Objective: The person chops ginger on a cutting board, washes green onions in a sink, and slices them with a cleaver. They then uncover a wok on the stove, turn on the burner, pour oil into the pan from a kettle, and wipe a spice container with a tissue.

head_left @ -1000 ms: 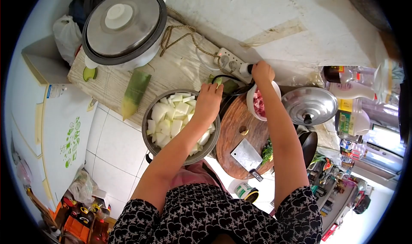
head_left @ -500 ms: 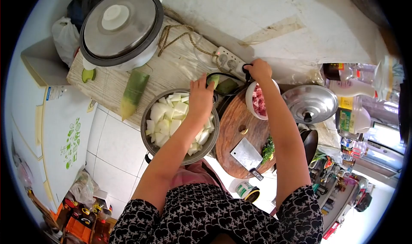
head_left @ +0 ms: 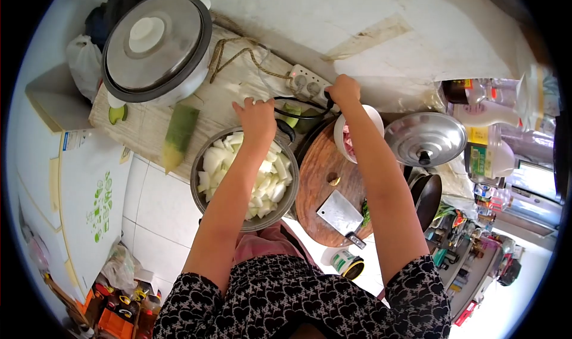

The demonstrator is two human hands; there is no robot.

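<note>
I see a person at a wooden table (head_left: 235,91) with both hands stretched to the far side. The right hand (head_left: 345,91) is closed around a black plug (head_left: 329,102), and only a bit of the plug peeks out on its left side. The black cord (head_left: 301,118) runs from the plug in a bend to the left.

Just left of that hand lies a white power strip (head_left: 309,81) with a small red light on. It is long and thin. It slants, with one end far and to the left and the other end nearer and to the right, right beside the plug. So the holes in the strip are to the left of the right hand, and that hand is the closer one.

The left hand (head_left: 257,122) is open, with its fingers spread, over the far edge of a big pot (head_left: 294,193) full of pale cut chunks (head_left: 277,171). The cord's left part is close to it, but I can't tell if they touch. A white bowl (head_left: 379,119) with pink meat (head_left: 347,141) is just on the near side of the right hand, partly under the arm.
</note>
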